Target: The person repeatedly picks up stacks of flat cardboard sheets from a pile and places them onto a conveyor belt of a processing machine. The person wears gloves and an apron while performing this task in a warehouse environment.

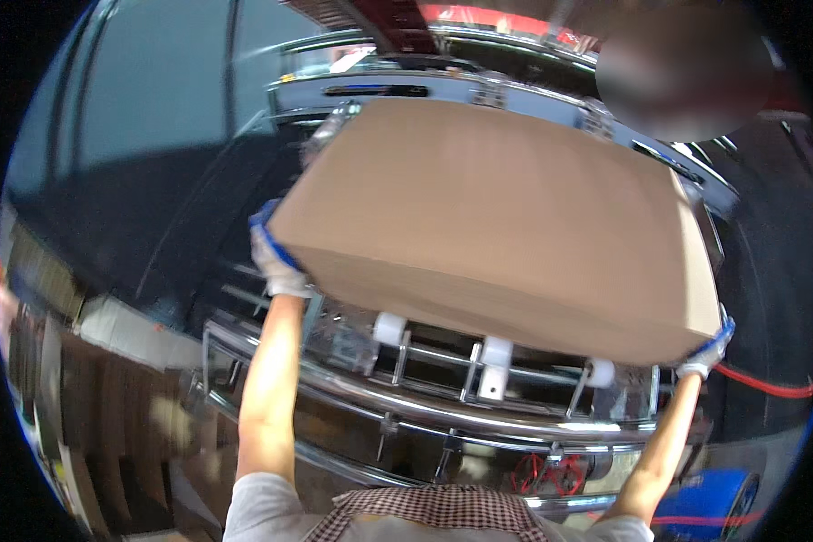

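Note:
A large brown cardboard stack or box point(497, 208) spans the middle of the view, held over a metal frame. Its flat top shows no print, and its near side faces me. At its near left corner my left hand point(278, 257), in a white glove with blue on the palm side, grips the edge. My right hand point(706, 350), gloved the same way, holds the near right corner. Both arms reach forward, wide apart. The fingertips are partly hidden beneath the cardboard. Whether it rests on the frame or hangs above it, I cannot tell.
Beneath the near edge run chrome rails point(406, 411) with white rollers point(495, 352). A light blue metal bar point(551, 104) crosses behind the cardboard. Dark panels flank it on both sides. A red hose point(772, 387) lies at the right, a blue drum-like object point(709, 504) below.

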A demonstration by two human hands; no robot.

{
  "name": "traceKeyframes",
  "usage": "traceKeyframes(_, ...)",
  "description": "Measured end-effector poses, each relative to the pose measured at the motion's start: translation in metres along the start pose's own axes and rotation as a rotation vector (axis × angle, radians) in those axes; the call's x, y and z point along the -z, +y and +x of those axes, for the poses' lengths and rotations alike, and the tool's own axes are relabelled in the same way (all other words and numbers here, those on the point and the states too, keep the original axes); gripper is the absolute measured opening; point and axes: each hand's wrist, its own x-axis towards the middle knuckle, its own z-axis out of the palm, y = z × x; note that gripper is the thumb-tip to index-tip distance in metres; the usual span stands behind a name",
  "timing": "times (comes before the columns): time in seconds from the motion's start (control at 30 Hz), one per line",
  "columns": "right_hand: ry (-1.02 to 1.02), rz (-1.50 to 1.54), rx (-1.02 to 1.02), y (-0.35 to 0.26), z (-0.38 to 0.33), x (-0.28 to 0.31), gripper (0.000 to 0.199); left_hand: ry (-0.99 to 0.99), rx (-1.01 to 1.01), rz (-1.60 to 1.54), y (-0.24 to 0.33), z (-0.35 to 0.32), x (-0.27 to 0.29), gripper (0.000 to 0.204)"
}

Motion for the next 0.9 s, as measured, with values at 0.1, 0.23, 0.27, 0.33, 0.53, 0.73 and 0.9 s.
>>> traceKeyframes(0.1, 0.212, -0.02, 0.257, -0.003, -0.012, -0.019, 0.048, 0.222, -0.101, 0.061, 0.031, -0.015, -0.035, 0.043)
traceKeyframes(0.23, 0.263, 0.213, 0.094, 0.009, 0.003, -0.011, 0.051, 0.056, -0.431, 0.371, 0.001, 0.008, -0.003, 0.038)
traceKeyframes(0.27, 0.21, 0.2, 0.069, 0.007, 0.002, -0.008, 0.048, 0.037, -0.453, 0.566, -0.001, 0.003, -0.004, 0.037)
traceKeyframes(0.33, 0.256, -0.018, 0.236, 0.006, 0.003, 0.004, 0.041, -0.012, -0.278, 0.372, 0.021, -0.011, -0.031, 0.037)
traceKeyframes(0.53, 0.428, -0.261, 0.336, 0.001, -0.003, -0.019, 0.039, -0.142, -0.427, 0.603, 0.041, -0.023, -0.017, 0.038)
traceKeyframes(0.73, 0.498, -0.057, 0.27, 0.006, -0.001, -0.028, 0.044, -0.075, -0.555, 0.696, 0.0, -0.011, -0.004, 0.033)
traceKeyframes(0.9, 0.651, -0.523, 0.439, 0.004, -0.041, -0.032, 0.054, -0.027, -0.278, 0.244, 0.028, -0.028, -0.03, 0.051)
